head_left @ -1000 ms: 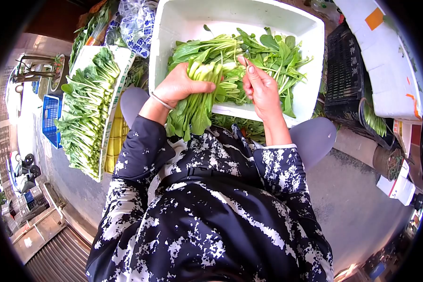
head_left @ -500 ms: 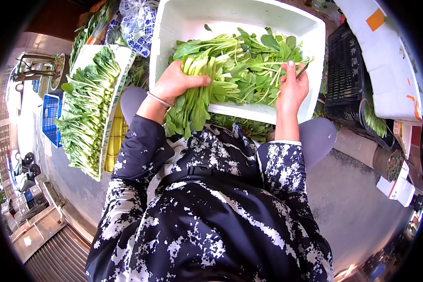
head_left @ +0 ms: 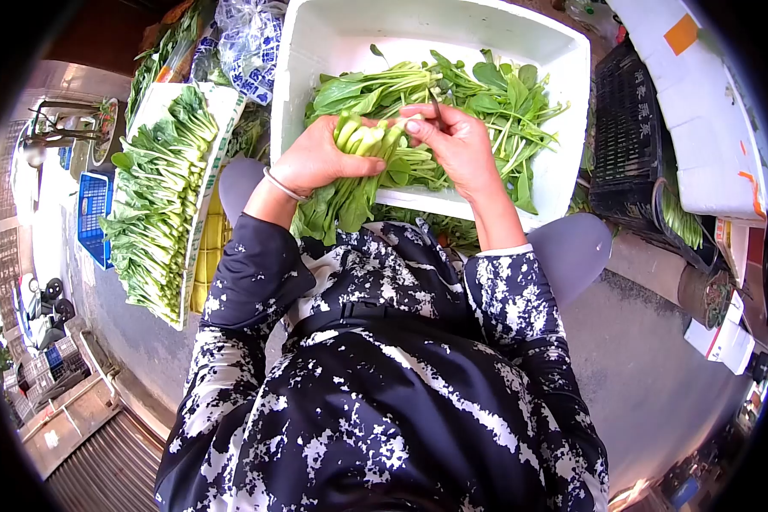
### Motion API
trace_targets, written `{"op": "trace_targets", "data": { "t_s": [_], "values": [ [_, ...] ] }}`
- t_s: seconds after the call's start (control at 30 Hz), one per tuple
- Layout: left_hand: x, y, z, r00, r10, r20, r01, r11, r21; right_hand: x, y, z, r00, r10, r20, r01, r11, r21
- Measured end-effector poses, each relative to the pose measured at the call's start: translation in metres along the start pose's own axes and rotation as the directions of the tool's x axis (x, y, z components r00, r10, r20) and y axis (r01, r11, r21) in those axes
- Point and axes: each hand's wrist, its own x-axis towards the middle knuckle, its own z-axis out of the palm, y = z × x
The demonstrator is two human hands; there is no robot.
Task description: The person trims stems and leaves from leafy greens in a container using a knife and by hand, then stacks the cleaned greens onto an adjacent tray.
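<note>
My left hand (head_left: 316,158), with a bracelet at the wrist, is wrapped round a bunch of leafy greens (head_left: 346,200), pale stems up and leaves hanging down. Right beside the stem ends, my right hand (head_left: 456,149) is closed, with a small dark blade (head_left: 436,107) poking up between its fingers. Both hands are over the near part of a white foam box (head_left: 555,51). Loose greens (head_left: 512,98) lie inside the box, behind and to the right of my hands.
At the left, neatly layered greens (head_left: 166,188) cover a white board above a yellow crate (head_left: 209,264). A blue basket (head_left: 95,218) stands farther left. Black crates (head_left: 627,128) and another foam box (head_left: 708,102) are at the right. A plastic bag (head_left: 252,47) lies at the back left.
My right hand went out over the right side of the foam box, then came back left to the stems in my left hand. My left hand has stayed closed on the bunch.
</note>
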Motion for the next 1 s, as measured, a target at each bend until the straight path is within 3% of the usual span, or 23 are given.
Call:
{"op": "trace_targets", "data": {
  "t_s": [0.07, 0.13, 0.2, 0.27, 0.3, 0.37, 0.4, 0.53, 0.6, 0.63, 0.67, 0.73, 0.8, 0.83, 0.87, 0.93, 1.0],
  "values": [
    [0.001, -0.007, -0.004, 0.999, -0.011, 0.046, 0.012, 1.000, -0.017, 0.001, -0.009, -0.001, 0.969, 0.164, 0.184, -0.220, 0.911, 0.348],
    [0.000, -0.007, -0.005, 0.999, 0.022, 0.027, -0.019, 0.992, -0.124, 0.011, 0.010, -0.010, 0.969, 0.207, 0.138, -0.244, 0.902, 0.357],
    [-0.007, 0.003, -0.010, 0.996, 0.080, -0.042, -0.087, 0.977, -0.194, 0.022, 0.060, -0.019, 0.958, 0.263, -0.114, -0.269, 0.963, -0.037],
    [-0.011, 0.011, -0.017, 0.991, 0.096, -0.091, -0.110, 0.982, -0.154, 0.024, 0.119, -0.032, 0.883, 0.460, -0.096, -0.427, 0.702, -0.570],
    [-0.012, 0.012, -0.020, 0.984, 0.100, -0.145, -0.127, 0.973, -0.191, 0.018, 0.130, -0.031, 0.882, 0.461, -0.095, -0.428, 0.702, -0.569],
    [-0.017, 0.019, -0.022, 0.967, 0.093, -0.237, -0.154, 0.955, -0.253, 0.004, 0.142, -0.026, 0.912, 0.398, -0.098, -0.312, 0.519, -0.796],
    [-0.020, 0.022, -0.024, 0.959, 0.101, -0.265, -0.169, 0.954, -0.249, 0.001, 0.145, -0.024, 0.912, 0.399, -0.092, -0.309, 0.522, -0.795],
    [-0.022, 0.012, -0.032, 0.942, 0.066, -0.329, -0.173, 0.936, -0.307, 0.000, 0.154, -0.028, 0.910, 0.383, -0.159, -0.379, 0.615, -0.692],
    [-0.020, 0.008, -0.032, 0.939, 0.035, -0.343, -0.158, 0.929, -0.335, 0.006, 0.157, -0.036, 0.915, 0.392, -0.098, -0.380, 0.749, -0.543],
    [-0.018, 0.006, -0.030, 0.934, 0.067, -0.351, -0.197, 0.916, -0.349, 0.007, 0.146, -0.034, 0.942, 0.322, -0.092, -0.333, 0.866, -0.373],
    [-0.017, 0.004, -0.028, 0.928, 0.098, -0.359, -0.236, 0.902, -0.362, 0.007, 0.133, -0.034, 0.941, 0.325, -0.092, -0.336, 0.864, -0.374],
    [-0.014, 0.004, -0.025, 0.963, 0.113, -0.244, -0.195, 0.920, -0.341, 0.007, 0.088, -0.025, 0.917, 0.392, -0.074, -0.394, 0.919, -0.012],
    [-0.010, -0.002, -0.024, 0.985, 0.013, -0.170, -0.043, 0.984, -0.173, 0.005, 0.066, -0.020, 0.931, 0.361, -0.043, -0.361, 0.932, 0.020],
    [-0.009, 0.000, -0.020, 0.991, 0.036, -0.125, -0.057, 0.984, -0.167, 0.003, 0.056, -0.017, 0.940, 0.340, -0.037, -0.339, 0.941, 0.011],
    [-0.004, -0.015, -0.022, 0.986, 0.041, -0.161, -0.042, 0.999, -0.001, 0.001, 0.046, -0.015, 0.947, 0.319, -0.031, -0.319, 0.948, 0.003],
    [0.004, -0.007, -0.009, 0.969, 0.240, -0.066, -0.235, 0.969, 0.077, -0.003, 0.021, -0.015, 0.936, 0.351, -0.013, -0.349, 0.934, 0.082],
    [0.006, -0.011, -0.005, 0.969, 0.239, -0.058, -0.228, 0.962, 0.151, -0.005, 0.008, -0.015, 0.925, 0.380, 0.008, -0.376, 0.913, 0.158]
  ]
}}
